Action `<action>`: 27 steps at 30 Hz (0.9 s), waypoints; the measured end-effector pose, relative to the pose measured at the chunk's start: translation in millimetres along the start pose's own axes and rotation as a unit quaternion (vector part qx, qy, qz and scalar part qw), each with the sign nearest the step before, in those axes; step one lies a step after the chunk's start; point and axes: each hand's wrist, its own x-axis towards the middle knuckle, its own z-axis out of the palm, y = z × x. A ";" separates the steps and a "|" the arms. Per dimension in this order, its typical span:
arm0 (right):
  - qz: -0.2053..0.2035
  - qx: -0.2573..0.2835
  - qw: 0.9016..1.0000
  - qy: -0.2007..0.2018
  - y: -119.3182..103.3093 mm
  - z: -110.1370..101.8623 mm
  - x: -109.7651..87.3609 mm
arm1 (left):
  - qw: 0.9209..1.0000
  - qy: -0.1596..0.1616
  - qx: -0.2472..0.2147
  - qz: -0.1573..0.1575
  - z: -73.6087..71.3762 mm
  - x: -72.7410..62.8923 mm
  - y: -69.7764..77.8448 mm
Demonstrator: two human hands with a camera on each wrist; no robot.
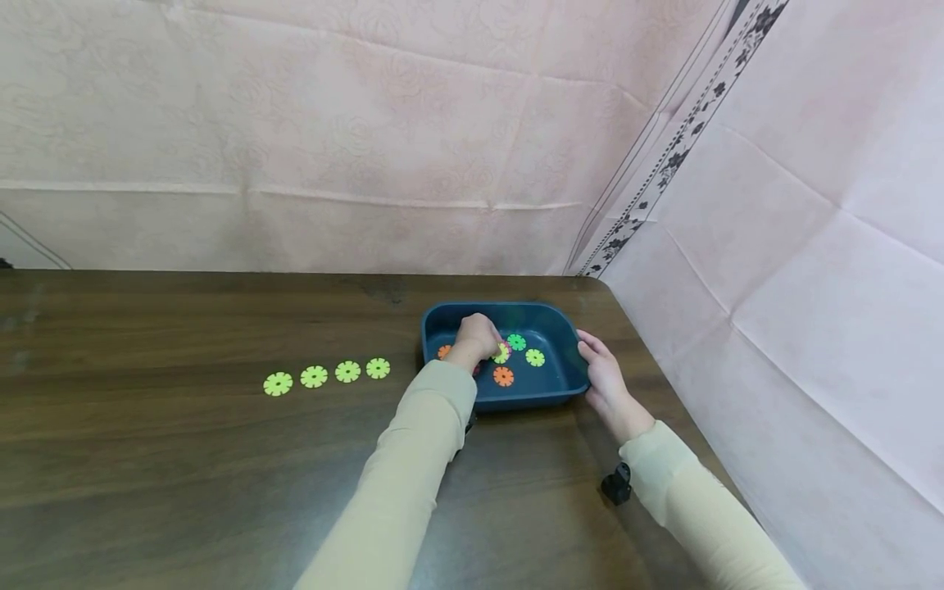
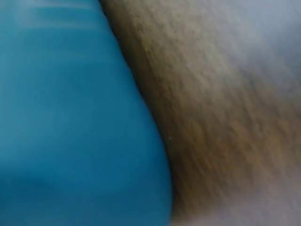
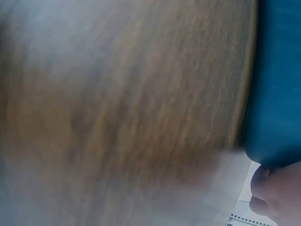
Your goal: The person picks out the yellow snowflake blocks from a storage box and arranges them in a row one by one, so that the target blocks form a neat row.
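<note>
A dark blue plastic tray (image 1: pixel 527 400) stands on the wooden table. My left hand (image 1: pixel 479 334) reaches down into it, fingers bent and pointing at a yellow-green notched disc (image 1: pixel 501 354) with pink showing beside it. Its fingertips are partly hidden, so whether they pinch a disc is unclear. Around it in the tray lie a green disc (image 1: pixel 516 342), another yellow-green disc (image 1: pixel 535 358) and orange discs (image 1: pixel 503 377). My right hand (image 1: pixel 606 378) grips the tray's right end, thumb at the rim. The right wrist view shows its fingers (image 3: pixel 268 188) against the tray's outside.
Several yellow-green discs (image 1: pixel 313 377) lie in a row on the table (image 1: pixel 184 459), left of the tray. Pale patterned cloth (image 1: pixel 332 139) hangs behind the table's far edge, and more cloth (image 1: pixel 811 287) runs along the right side.
</note>
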 end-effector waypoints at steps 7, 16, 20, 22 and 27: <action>-0.001 -0.008 1.000 0.006 -0.7 0.5 -0.6 | 1.000 0.005 -0.014 -0.003 -4.3 0.1 -3.1; -0.001 0.001 1.000 0.004 -0.6 1.6 -3.8 | 0.999 0.012 -0.046 -0.022 -8.6 2.2 -6.2; -0.007 0.004 1.000 0.002 0.7 1.0 -3.1 | 0.996 0.009 -0.086 -0.028 -13.1 3.6 -6.1; -0.011 -0.002 1.000 0.002 1.7 0.3 -1.7 | 0.995 0.008 -0.102 -0.023 -17.6 4.0 -4.9; -0.015 -0.007 1.000 0.002 3.7 -0.8 2.7 | 0.994 -0.002 -0.113 0.007 -33.3 1.1 -0.3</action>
